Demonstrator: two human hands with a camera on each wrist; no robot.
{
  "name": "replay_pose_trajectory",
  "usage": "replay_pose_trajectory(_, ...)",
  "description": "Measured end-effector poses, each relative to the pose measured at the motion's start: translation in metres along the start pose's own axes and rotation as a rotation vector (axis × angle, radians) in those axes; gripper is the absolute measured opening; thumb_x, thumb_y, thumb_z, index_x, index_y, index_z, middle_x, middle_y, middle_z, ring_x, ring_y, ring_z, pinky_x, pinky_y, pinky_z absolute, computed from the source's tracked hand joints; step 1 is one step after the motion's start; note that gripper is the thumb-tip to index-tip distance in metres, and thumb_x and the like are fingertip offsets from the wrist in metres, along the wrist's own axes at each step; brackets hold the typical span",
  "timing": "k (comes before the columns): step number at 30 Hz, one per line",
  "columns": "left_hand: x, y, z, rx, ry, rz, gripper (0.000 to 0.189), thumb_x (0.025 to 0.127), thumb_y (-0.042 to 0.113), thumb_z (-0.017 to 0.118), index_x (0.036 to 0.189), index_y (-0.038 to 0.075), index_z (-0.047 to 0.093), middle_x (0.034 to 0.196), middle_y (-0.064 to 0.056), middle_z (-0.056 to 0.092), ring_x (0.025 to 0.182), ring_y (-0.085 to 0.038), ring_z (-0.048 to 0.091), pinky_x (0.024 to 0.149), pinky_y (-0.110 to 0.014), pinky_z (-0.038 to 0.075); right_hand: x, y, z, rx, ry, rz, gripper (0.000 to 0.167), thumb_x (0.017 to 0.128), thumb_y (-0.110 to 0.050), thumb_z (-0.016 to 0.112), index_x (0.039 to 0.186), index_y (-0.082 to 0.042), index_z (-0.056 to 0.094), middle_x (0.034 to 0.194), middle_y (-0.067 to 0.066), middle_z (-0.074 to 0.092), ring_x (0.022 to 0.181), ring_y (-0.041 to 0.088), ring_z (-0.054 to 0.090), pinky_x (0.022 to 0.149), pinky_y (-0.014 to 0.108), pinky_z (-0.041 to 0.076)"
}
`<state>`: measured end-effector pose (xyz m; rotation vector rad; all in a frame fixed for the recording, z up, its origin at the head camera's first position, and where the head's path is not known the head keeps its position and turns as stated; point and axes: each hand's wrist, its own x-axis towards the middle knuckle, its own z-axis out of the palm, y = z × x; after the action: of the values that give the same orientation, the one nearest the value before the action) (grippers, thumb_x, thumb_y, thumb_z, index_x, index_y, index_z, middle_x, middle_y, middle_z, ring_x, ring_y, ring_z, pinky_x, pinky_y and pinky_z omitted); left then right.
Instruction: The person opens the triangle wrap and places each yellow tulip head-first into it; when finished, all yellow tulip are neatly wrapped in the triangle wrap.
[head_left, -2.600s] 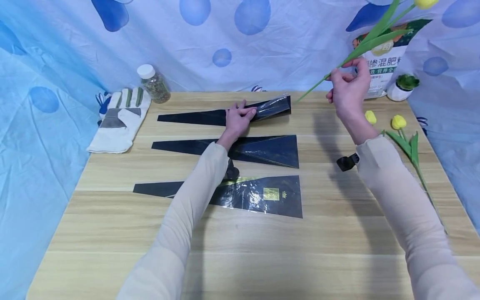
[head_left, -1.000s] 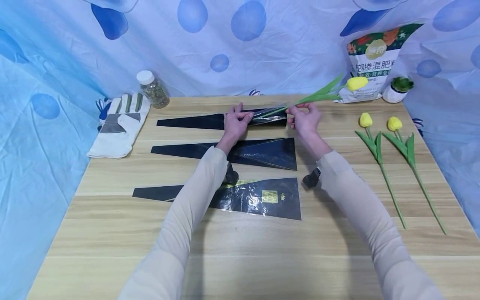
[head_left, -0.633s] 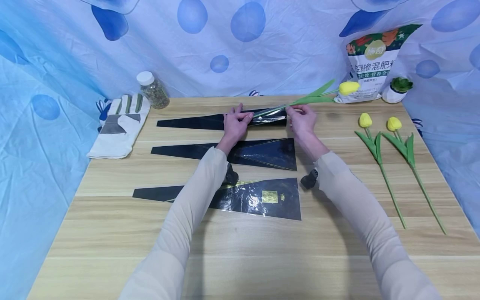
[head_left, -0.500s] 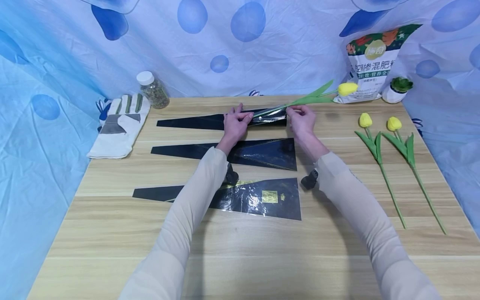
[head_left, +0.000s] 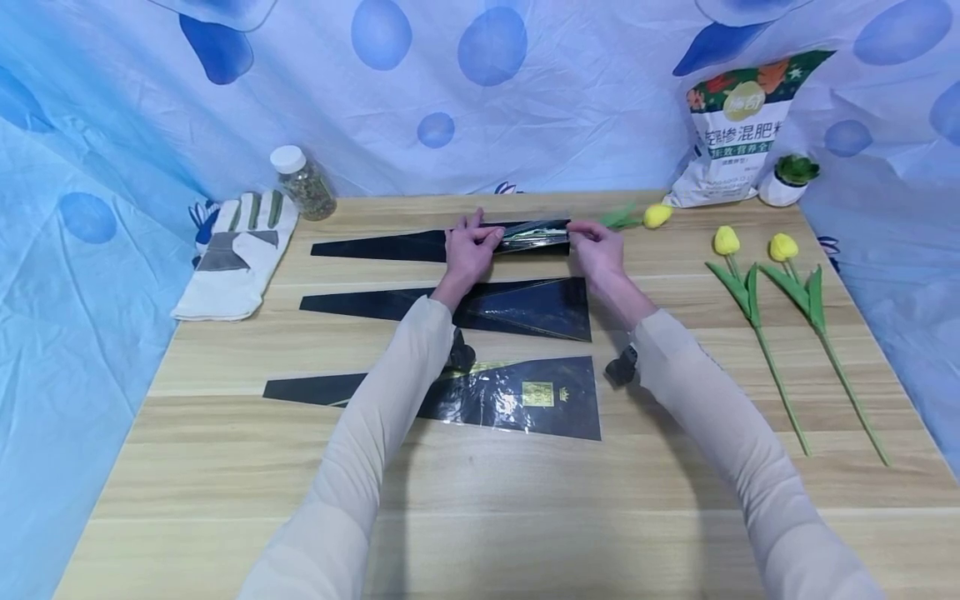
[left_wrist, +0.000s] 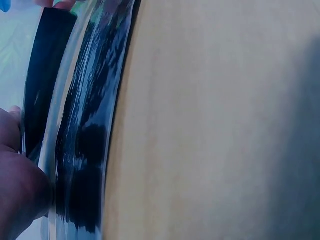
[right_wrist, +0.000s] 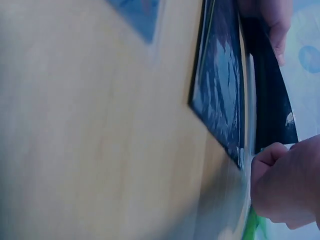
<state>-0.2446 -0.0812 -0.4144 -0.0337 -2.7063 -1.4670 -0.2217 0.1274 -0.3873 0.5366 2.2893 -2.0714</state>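
A black flower wrapping sleeve (head_left: 405,246) lies along the table's back edge, its wide end to the right. My left hand (head_left: 471,250) grips it near the middle; the left wrist view has the thumb against the glossy film (left_wrist: 90,120). At the wide mouth, my right hand (head_left: 600,254) has curled fingers around the stem of a yellow tulip (head_left: 657,217), whose head and leaves stick out beyond the hand to the right. Part of the stem lies within the sleeve. In the right wrist view the curled hand (right_wrist: 285,182) meets the sleeve's edge, with green below it.
Two more black sleeves, a middle one (head_left: 525,307) and a nearer one (head_left: 555,417), lie in front. Two yellow tulips, one (head_left: 757,321) beside another (head_left: 817,312), are at right. Gloves (head_left: 236,258), a jar (head_left: 303,183), a fertilizer bag (head_left: 738,133) and a potted succulent (head_left: 789,179) line the back.
My right hand brought the tulip from the upper right to the sleeve's mouth. The tulip has moved left and down, its stem into the sleeve. My left hand stays on the sleeve.
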Motion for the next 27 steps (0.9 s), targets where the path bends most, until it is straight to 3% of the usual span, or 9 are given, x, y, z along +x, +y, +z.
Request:
replay_pose_trajectory(4,-0.001,0.0,0.0,0.0,-0.003,0.005,0.024,0.1,0.022,0.063,0.117,0.008,0.075,0.156,-0.006,0.04,0.15,-0.03,0.018,0.12,-0.039,-0.004,0.0,0.0,-0.013,-0.139,-0.069,-0.048,0.03,0.097,-0.002,0.057,0.125,-0.003,0.067,0.113,0.008,0.062,0.084,0.011,0.055,0.062,0.016,0.045)
replay_pose_trajectory(8,-0.003,0.002,-0.001,-0.01,-0.008,0.012,0.024,0.101,0.021,0.063,0.116,0.008,0.075,0.155,-0.007,0.041,0.15,-0.03,0.018,0.12,-0.04,-0.005,0.008,-0.005,-0.042,-0.371,-0.088,-0.246,0.027,0.096,-0.003,0.055,0.119,0.001,0.068,0.1,0.011,0.062,0.078,0.014,0.054,0.058,0.016,0.043)
replay_pose_trajectory(12,-0.004,0.002,-0.002,-0.015,-0.006,0.015,0.024,0.1,0.02,0.063,0.116,0.008,0.075,0.155,-0.007,0.041,0.15,-0.029,0.018,0.12,-0.039,-0.005,0.027,-0.014,-0.077,-0.633,-0.052,-0.464,0.025,0.094,-0.002,0.052,0.11,0.006,0.07,0.101,0.02,0.067,0.088,0.026,0.059,0.07,0.027,0.046)
replay_pose_trajectory(14,-0.004,0.0,-0.002,-0.007,-0.005,0.014,0.024,0.1,0.021,0.063,0.116,0.008,0.075,0.156,-0.006,0.04,0.15,-0.029,0.017,0.12,-0.038,-0.006,0.037,-0.019,-0.089,-0.749,-0.052,-0.526,0.026,0.093,-0.001,0.052,0.11,0.006,0.07,0.105,0.024,0.068,0.094,0.034,0.062,0.079,0.038,0.048)
replay_pose_trajectory(17,-0.004,-0.002,-0.002,0.006,-0.007,0.008,0.024,0.101,0.022,0.062,0.117,0.008,0.075,0.156,-0.005,0.04,0.15,-0.028,0.017,0.12,-0.037,-0.006,0.049,-0.023,-0.1,-0.931,-0.092,-0.559,0.027,0.093,0.0,0.053,0.114,0.003,0.07,0.115,0.025,0.067,0.106,0.042,0.06,0.088,0.054,0.047)
replay_pose_trajectory(20,-0.004,-0.003,-0.002,0.01,-0.008,0.006,0.024,0.101,0.022,0.063,0.117,0.009,0.075,0.156,-0.005,0.04,0.15,-0.029,0.017,0.12,-0.036,-0.006,0.057,-0.024,-0.103,-1.09,-0.141,-0.581,0.026,0.094,-0.001,0.056,0.117,0.0,0.07,0.117,0.025,0.064,0.109,0.044,0.057,0.089,0.059,0.046)
replay_pose_trajectory(23,-0.003,-0.002,-0.001,0.002,-0.011,0.007,0.024,0.101,0.022,0.062,0.116,0.009,0.075,0.156,-0.005,0.04,0.15,-0.029,0.017,0.12,-0.037,-0.006,0.063,-0.021,-0.102,-1.153,-0.165,-0.614,0.026,0.094,-0.001,0.059,0.117,-0.003,0.07,0.113,0.024,0.061,0.103,0.043,0.057,0.082,0.058,0.047)
replay_pose_trajectory(27,-0.002,0.0,-0.001,-0.003,-0.01,0.01,0.023,0.101,0.02,0.062,0.117,0.009,0.075,0.155,-0.006,0.041,0.15,-0.028,0.018,0.12,-0.039,-0.004,0.069,-0.019,-0.101,-1.151,-0.17,-0.625,0.027,0.095,0.001,0.058,0.118,-0.004,0.07,0.112,0.023,0.059,0.099,0.042,0.056,0.078,0.057,0.048)
